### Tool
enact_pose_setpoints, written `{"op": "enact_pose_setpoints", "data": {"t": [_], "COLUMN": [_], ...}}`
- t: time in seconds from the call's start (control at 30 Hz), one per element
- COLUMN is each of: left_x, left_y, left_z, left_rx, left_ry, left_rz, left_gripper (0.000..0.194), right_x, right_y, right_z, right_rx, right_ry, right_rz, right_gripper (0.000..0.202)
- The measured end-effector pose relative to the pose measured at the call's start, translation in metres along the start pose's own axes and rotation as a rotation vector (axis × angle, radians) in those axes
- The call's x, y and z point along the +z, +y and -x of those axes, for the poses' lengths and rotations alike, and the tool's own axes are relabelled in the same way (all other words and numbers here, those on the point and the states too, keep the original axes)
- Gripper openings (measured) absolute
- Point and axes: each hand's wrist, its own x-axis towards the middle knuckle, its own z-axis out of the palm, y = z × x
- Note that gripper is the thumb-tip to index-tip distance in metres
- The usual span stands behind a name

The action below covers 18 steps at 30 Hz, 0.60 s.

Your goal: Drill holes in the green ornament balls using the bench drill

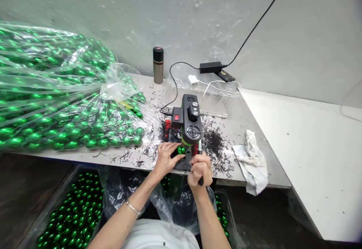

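A small black bench machine (185, 117) with round vents, a red switch and several silver buttons stands near the table's front edge. Under its front end sits a shiny green ball (181, 150). My left hand (166, 158) has its thumb and fingers around the ball from the left, gripping it at the machine's base. On the other side, my right hand (200, 169) is a fist wrapped round a black lever handle (201, 181); most of the handle is hidden by the fingers. Black shreds (213, 143) lie scattered about the base.
A large clear bag (76, 90) of green balls fills the table's left. Behind are a tumbler (158, 66), a power adapter (210, 67), a white charger (193, 80) and clear plastic trays (217, 104). A rag (253, 162) hangs over the front edge. Below stands a bin (34, 219) of balls.
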Motion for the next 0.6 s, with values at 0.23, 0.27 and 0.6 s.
{"op": "enact_pose_setpoints", "data": {"t": [0.23, 0.27, 0.6], "left_x": [-0.0003, -0.0003, -0.0006], "left_y": [0.0001, -0.0001, 0.0009], "left_z": [0.0001, 0.0003, -0.0004], "left_rx": [0.010, 0.011, -0.019], "left_ry": [-0.009, -0.010, -0.025], "left_rz": [0.011, 0.011, 0.024], "left_gripper": [0.033, 0.033, 0.032], "right_x": [0.0002, 0.0004, 0.0027], "right_y": [0.0035, 0.0032, 0.0080], "right_z": [0.0071, 0.0075, 0.0114], "right_rx": [0.017, 0.022, -0.004], "right_ry": [0.005, 0.005, 0.035], "right_rz": [0.023, 0.030, 0.007], "right_gripper": [0.033, 0.033, 0.035]}}
